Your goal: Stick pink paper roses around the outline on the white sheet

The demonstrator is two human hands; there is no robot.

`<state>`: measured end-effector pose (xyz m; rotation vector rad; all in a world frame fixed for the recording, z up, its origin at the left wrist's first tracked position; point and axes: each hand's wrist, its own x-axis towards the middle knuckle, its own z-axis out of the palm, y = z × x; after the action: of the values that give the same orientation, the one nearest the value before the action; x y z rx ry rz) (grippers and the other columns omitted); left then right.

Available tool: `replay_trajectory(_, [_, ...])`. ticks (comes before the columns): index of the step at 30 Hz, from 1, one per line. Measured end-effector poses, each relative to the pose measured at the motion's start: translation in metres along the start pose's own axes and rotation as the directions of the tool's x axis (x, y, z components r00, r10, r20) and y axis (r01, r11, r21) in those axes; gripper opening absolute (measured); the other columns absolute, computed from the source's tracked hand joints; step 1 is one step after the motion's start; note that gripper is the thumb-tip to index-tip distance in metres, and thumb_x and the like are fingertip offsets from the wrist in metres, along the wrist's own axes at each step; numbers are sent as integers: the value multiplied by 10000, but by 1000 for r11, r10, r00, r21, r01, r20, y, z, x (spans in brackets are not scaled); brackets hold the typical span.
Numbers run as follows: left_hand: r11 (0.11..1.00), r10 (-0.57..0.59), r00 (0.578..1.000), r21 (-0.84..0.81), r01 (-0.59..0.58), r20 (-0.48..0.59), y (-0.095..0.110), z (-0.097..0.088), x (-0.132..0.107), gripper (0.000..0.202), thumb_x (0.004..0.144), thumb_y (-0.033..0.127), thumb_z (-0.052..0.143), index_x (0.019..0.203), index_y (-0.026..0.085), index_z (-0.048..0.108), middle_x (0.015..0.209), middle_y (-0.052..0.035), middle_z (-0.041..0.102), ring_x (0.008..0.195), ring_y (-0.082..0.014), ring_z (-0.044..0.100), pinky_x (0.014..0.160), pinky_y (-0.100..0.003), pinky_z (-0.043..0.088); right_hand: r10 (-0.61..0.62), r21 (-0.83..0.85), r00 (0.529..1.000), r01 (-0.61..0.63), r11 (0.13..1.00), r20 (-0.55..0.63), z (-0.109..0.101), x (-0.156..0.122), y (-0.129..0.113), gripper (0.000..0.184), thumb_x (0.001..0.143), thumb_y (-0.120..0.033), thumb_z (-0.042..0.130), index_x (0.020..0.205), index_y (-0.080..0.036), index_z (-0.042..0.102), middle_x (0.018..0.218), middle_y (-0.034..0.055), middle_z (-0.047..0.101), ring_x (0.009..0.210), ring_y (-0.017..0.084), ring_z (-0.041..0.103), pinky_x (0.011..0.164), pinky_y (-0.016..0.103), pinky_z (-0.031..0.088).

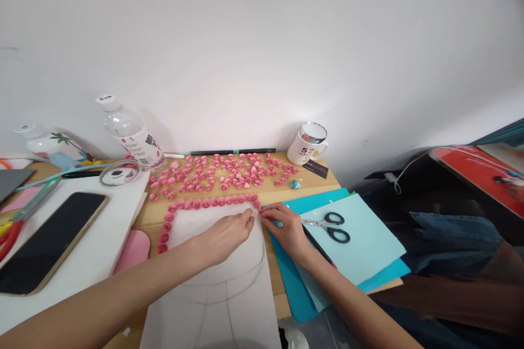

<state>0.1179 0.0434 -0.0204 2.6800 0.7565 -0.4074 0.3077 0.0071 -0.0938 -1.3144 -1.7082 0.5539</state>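
A white sheet of paper (245, 305) with faint pencil lines lies before me. Small rolled pink paper roses (204, 203) line its top edge and part of its left edge. My left hand (229, 234) rests over the sheet's upper right, fingers pinched together; what they hold, if anything, is hidden. At the top right corner, my right hand (286, 226) has its thumb and forefinger closed around a pink paper rose at the paper's edge, mostly covered by the fingertips. Many loose pink roses (233, 172) are scattered behind the sheet.
Black-handled scissors (331, 223) and a dark pen (319, 248) lie on blue sheets (368, 245) at right. A white mug (305, 144) stands by the wall. At left are a phone (53, 240), a clear bottle (133, 133) and a coiled cable (120, 173).
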Motion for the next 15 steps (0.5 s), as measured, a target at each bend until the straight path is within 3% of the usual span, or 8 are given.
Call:
replay_trajectory(3, [992,-31,998,121,24,56,4,-4,0,544,673,-81,421,1175,127,405,1248,-157,496,910,-225,620,748,-311,494,-79,-103,997,78,992,-8,5,4,2,132,832,-183,571,828,-219,698,872,64,658,788,176,647,704,296,550])
replay_trajectory(8, [991,-48,996,132,38,75,8,-12,-4,657,636,-103,412,1252,121,367,1363,-165,428,915,-234,626,717,-300,490,-107,-194,994,110,975,26,6,8,4,165,835,-146,552,819,-226,696,873,60,655,789,173,646,691,276,538])
replay_trajectory(15, [980,-9,995,197,-11,101,6,-9,-1,754,616,-108,425,1331,116,344,1432,-177,369,848,-212,644,665,-278,490,-26,-103,999,29,994,30,5,10,5,113,803,-163,598,792,-204,703,854,63,655,767,172,647,686,281,541])
